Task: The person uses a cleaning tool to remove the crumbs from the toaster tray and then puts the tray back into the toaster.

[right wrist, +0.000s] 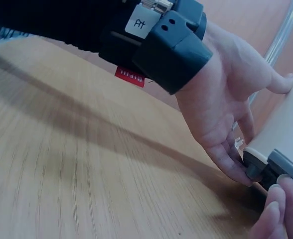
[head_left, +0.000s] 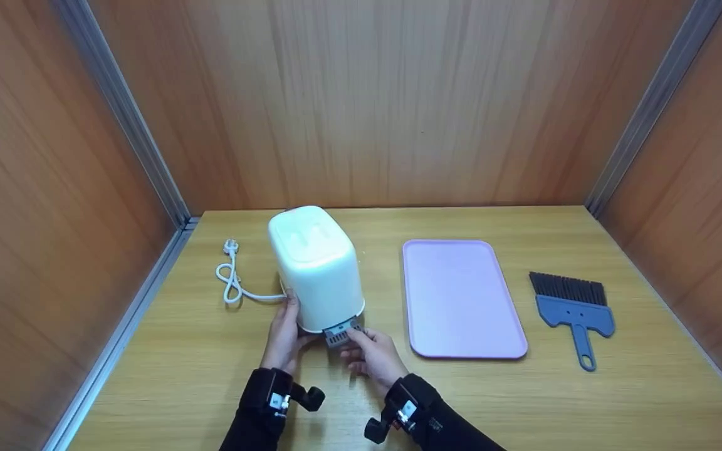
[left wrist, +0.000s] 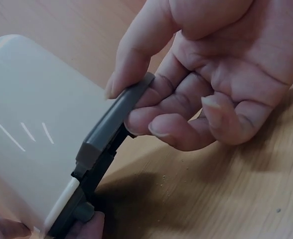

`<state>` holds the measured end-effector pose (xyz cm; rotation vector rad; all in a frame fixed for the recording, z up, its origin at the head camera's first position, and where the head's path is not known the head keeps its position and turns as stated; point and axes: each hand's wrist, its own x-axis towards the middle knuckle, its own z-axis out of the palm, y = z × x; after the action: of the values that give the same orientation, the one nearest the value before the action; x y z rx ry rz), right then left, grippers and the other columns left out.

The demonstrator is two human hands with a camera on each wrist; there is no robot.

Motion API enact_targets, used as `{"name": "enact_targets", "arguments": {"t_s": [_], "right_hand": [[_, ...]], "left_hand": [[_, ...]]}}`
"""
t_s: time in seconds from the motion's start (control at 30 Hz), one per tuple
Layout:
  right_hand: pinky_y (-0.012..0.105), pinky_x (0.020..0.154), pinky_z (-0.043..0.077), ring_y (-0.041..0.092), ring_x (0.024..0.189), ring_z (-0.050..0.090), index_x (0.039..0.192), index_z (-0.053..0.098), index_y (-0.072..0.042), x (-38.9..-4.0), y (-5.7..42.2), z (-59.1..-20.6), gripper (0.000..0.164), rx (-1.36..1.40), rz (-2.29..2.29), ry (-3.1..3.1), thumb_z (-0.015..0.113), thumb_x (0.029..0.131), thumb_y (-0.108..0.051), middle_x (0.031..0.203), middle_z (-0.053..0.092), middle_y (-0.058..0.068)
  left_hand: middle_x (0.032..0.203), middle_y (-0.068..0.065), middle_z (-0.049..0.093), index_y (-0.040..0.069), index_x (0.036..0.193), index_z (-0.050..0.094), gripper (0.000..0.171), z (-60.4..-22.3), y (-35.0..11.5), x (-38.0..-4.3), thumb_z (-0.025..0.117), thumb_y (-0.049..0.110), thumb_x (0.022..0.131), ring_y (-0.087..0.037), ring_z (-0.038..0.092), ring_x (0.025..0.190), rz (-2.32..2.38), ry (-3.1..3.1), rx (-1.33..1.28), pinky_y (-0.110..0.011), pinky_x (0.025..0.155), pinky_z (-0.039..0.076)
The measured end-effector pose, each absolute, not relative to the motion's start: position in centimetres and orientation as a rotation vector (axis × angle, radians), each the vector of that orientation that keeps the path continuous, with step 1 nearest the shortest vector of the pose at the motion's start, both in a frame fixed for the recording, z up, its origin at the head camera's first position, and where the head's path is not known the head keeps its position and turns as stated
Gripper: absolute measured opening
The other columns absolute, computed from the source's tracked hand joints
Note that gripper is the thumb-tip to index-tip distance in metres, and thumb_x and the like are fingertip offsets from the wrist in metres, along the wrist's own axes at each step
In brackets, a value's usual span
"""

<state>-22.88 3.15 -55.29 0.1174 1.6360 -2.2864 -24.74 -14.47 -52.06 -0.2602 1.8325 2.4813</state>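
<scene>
A white, toaster-like appliance [head_left: 317, 275] with rounded corners is tilted above the left half of the table, its dark underside facing the person. My left hand [head_left: 282, 335] holds its near left corner, thumb along the white wall and fingers under the base, beside a small round foot [right wrist: 255, 172]. A grey slotted piece [head_left: 338, 337] sits at the near end of the base. My right hand [head_left: 376, 357] pinches this piece between thumb and fingers, seen close up in the left wrist view, where the grey bar [left wrist: 114, 119] lies along the base edge.
The white cord with its plug [head_left: 230, 246] lies looped left of the appliance. A pink tray [head_left: 464, 300] lies right of the hands, and a blue brush [head_left: 577, 316] with dark bristles farther right. Small crumbs [left wrist: 164, 184] dot the table. Wood panels surround three sides.
</scene>
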Motion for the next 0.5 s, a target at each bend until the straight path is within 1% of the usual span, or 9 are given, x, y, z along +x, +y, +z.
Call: {"name": "enact_targets", "arguments": {"t_s": [0.13, 0.23, 0.37, 0.5], "right_hand": [[0.024, 0.061, 0.053, 0.016, 0.077, 0.066, 0.116, 0.062, 0.0, -22.7, 3.5, -55.2, 0.034, 0.102, -2.265, 1.632, 0.063, 0.096, -0.028, 0.101, 0.071, 0.008], [0.025, 0.064, 0.054, 0.016, 0.079, 0.066, 0.121, 0.06, 0.001, -22.6, 3.9, -55.3, 0.038, 0.083, -2.244, 1.623, 0.062, 0.097, -0.029, 0.104, 0.07, 0.01], [0.026, 0.065, 0.054, 0.016, 0.079, 0.066, 0.123, 0.058, 0.002, -22.4, 4.2, -55.5, 0.04, 0.074, -2.228, 1.612, 0.061, 0.097, -0.028, 0.103, 0.07, 0.011], [0.025, 0.064, 0.055, 0.015, 0.076, 0.066, 0.122, 0.057, 0.003, -22.2, 4.5, -55.7, 0.039, 0.069, -2.235, 1.585, 0.062, 0.097, -0.027, 0.098, 0.072, 0.01]], "left_hand": [[0.154, -0.023, 0.033, 0.014, 0.155, 0.023, 0.08, -52.1, -14.4, -24.7, 0.038, 0.065, 0.096, -0.042, 0.034, 0.139, 2.489, 1.829, -0.254, -0.063, 0.107, 0.034], [0.153, -0.023, 0.033, 0.014, 0.155, 0.022, 0.078, -52.1, -14.4, -24.7, 0.036, 0.064, 0.097, -0.041, 0.034, 0.139, 2.49, 1.824, -0.243, -0.063, 0.108, 0.032], [0.153, -0.022, 0.033, 0.014, 0.155, 0.022, 0.078, -52.1, -14.4, -24.7, 0.036, 0.064, 0.097, -0.04, 0.035, 0.138, 2.488, 1.829, -0.245, -0.063, 0.108, 0.032], [0.15, -0.023, 0.037, 0.012, 0.154, 0.025, 0.077, -52.2, -14.4, -24.8, 0.035, 0.064, 0.098, -0.039, 0.04, 0.134, 2.503, 1.826, -0.261, -0.062, 0.106, 0.035]]}}
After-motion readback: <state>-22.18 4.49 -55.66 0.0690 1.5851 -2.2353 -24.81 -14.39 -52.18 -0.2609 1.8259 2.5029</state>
